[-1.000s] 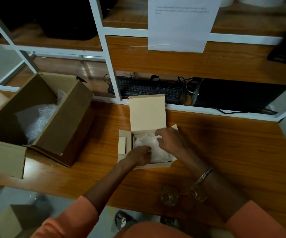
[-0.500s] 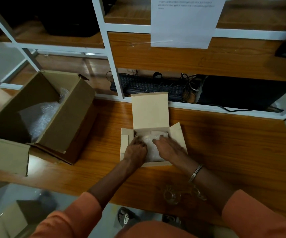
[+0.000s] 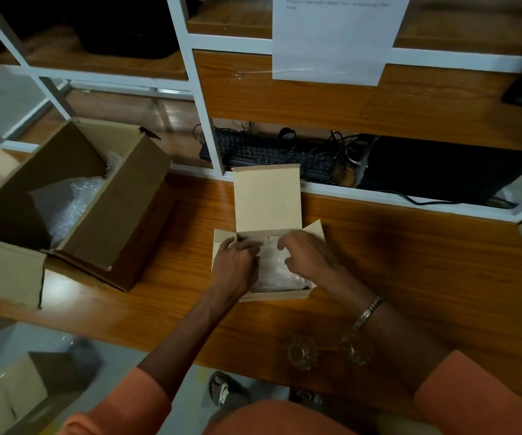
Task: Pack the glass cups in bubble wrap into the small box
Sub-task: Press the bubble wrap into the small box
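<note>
A small tan box (image 3: 267,199) stands open on the wooden table, its lid flap upright at the back. Bubble wrap (image 3: 277,268) fills its inside. My left hand (image 3: 234,268) lies on the left part of the wrap, fingers curled down toward the back left corner. My right hand (image 3: 308,259) hovers over the right side, fingers bent into the wrap; whether it pinches the wrap is unclear. Two bare glass cups (image 3: 300,353) (image 3: 355,350) stand near the table's front edge, by my right forearm.
A large brown carton (image 3: 121,202) with more bubble wrap (image 3: 71,202) lies open at the left. A black keyboard (image 3: 266,150) and cables sit under the white shelf frame behind the small box. Another carton (image 3: 11,390) stands on the floor, lower left.
Both hands have shifted from the middle of the wrap toward the back of the small box. The box's right side flap now stands out more openly.
</note>
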The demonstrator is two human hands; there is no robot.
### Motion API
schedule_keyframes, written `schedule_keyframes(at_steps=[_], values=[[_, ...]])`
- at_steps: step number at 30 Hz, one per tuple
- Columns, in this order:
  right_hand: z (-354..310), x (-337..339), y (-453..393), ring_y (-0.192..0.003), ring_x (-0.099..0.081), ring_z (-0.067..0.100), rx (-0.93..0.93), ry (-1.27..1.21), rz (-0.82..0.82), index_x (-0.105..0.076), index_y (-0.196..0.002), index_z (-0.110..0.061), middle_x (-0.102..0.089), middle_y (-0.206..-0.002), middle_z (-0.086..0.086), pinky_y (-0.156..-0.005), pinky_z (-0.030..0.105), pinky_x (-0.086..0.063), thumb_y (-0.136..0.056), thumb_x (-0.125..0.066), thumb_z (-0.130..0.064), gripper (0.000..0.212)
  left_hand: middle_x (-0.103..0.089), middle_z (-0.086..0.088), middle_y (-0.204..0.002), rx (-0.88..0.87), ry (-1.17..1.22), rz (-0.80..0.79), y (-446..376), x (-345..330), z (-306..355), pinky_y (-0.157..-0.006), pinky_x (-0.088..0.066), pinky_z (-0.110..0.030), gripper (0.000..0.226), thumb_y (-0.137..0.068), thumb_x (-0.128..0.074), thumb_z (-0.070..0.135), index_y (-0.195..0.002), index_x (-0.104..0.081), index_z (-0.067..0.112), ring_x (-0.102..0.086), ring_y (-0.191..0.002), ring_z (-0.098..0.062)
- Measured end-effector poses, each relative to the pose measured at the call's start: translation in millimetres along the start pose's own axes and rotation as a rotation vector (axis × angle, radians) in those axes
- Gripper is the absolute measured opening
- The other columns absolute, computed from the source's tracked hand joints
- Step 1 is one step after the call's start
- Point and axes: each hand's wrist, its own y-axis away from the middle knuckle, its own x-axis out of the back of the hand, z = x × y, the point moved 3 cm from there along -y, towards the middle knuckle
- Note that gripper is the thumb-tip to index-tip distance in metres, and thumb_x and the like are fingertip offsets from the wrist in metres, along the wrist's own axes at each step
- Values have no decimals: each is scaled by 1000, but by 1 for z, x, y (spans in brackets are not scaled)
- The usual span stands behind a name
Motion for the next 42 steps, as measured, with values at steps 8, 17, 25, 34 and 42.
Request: schedule_keyframes(at_steps=[8,17,25,34,42], values=[[-6,-12,7,-85,-70,30,95,213,-245,-64,-86,-14,-69,-91,11,-62,36,-47,-89,-64,8,23,-73,-9,-129,26,-91,-208,17,-14,21,-132,-9,-52,28,-103,-56,28,-117,-75,15,-57,-138,-25],[-93,46,-67,-85,-73,22,335,37,-392,-80,-88,-22,-78,-92,1,-75,40,-63,-82,-67,-22,15,-57,-11,-154,339,29,353,53,84,-50,-127,-27,-52,36,-96,-65,32,-129,-72,20,-49,-146,-24],[-261,102,-135,-83,-65,-2,610,-276,-194,-77,-109,-23,-71,-98,-12,-75,23,-54,-97,-73,-30,15,-43,-16,-164,637,-47,514,121,184,-194,-126,-24,-55,60,-100,-63,40,-153,-50,15,-38,-152,-35],[-380,76,-233,-92,-70,12,593,-145,-96,-81,-104,-19,-77,-101,-1,-86,36,-60,-94,-76,-25,12,-34,-17,-168,892,177,449,156,182,-315,-124,-27,-55,71,-103,-50,50,-159,-39,9,-33,-153,-36],[-450,12,-293,-128,-62,28,659,192,-245,-63,-142,-22,-67,-140,4,-103,41,-51,-93,-76,-39,53,-35,-13,-169,868,210,449,156,164,-336,-123,-31,-53,72,-102,-39,56,-161,-38,15,-34,-153,-32]])
